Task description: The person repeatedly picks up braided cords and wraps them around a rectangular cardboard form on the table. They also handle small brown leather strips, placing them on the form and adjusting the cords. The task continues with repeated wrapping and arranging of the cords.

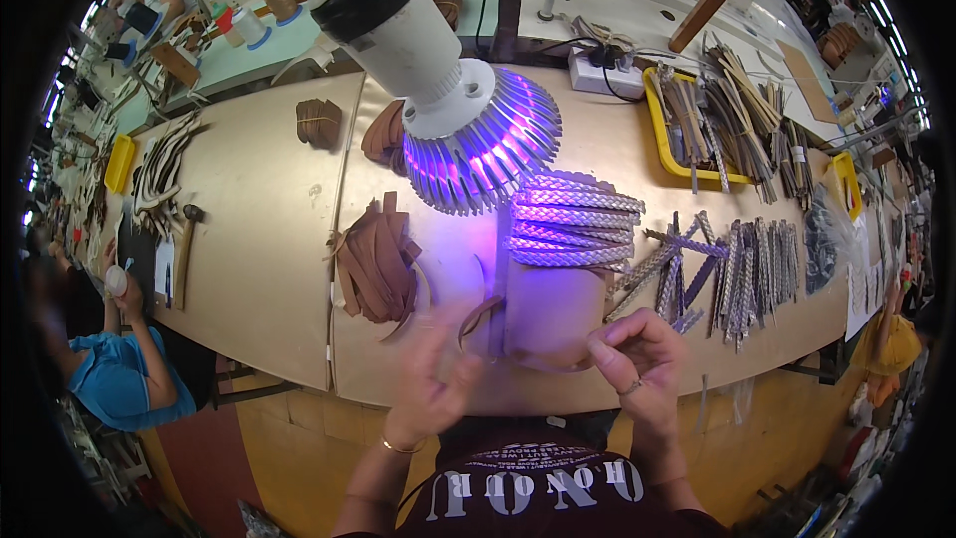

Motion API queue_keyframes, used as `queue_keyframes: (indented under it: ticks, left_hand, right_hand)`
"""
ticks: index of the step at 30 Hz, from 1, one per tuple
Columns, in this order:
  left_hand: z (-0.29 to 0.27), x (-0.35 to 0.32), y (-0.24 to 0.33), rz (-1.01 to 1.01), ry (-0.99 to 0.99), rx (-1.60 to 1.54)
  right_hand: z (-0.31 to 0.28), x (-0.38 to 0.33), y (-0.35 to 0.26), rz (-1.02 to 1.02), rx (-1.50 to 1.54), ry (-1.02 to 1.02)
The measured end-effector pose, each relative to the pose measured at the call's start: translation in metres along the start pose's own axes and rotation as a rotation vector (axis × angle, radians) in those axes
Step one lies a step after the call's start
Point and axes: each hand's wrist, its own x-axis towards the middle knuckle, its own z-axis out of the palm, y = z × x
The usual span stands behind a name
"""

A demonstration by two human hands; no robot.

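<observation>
Motion smears my left hand (438,379), which is near the table's front edge; its fingers cannot be made out. Just beyond it lies a curved brown strip (480,317). My right hand (642,364), with a ring on one finger, is closed in a pinch beside the front of a tan block (553,309); anything between the fingertips is too small to name. Several pale braided straps (576,224) lie side by side across the block's far part, lit purple. Left of them is a loose pile of brown leather strips (376,264).
A finned lamp (483,139) hangs low over the braided straps. More braided straps (742,279) lie at right, below a yellow tray (662,149) of strips. A hammer (186,254) and a co-worker in blue (129,379) are at left. Brown bundles (319,124) lie farther back.
</observation>
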Motion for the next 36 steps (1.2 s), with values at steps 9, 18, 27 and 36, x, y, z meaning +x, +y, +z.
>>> queue_keyframes:
  ticks: [9,18,27,36]
  left_hand:
    - [0.022,0.026,-0.003,-0.464,-0.298,-0.664]
    - [0.03,0.031,-0.015,0.175,-0.082,0.135]
    - [0.038,0.049,-0.044,0.361,0.028,0.179]
    - [0.046,0.037,-0.053,0.382,0.122,0.234]
  right_hand:
    - [-0.025,0.013,0.016,-0.034,0.04,0.17]
    - [-0.076,0.017,0.045,0.007,0.18,-0.022]
    - [-0.094,0.04,0.056,-0.036,0.045,-0.183]
    - [-0.118,0.054,0.041,-0.285,-0.375,-0.155]
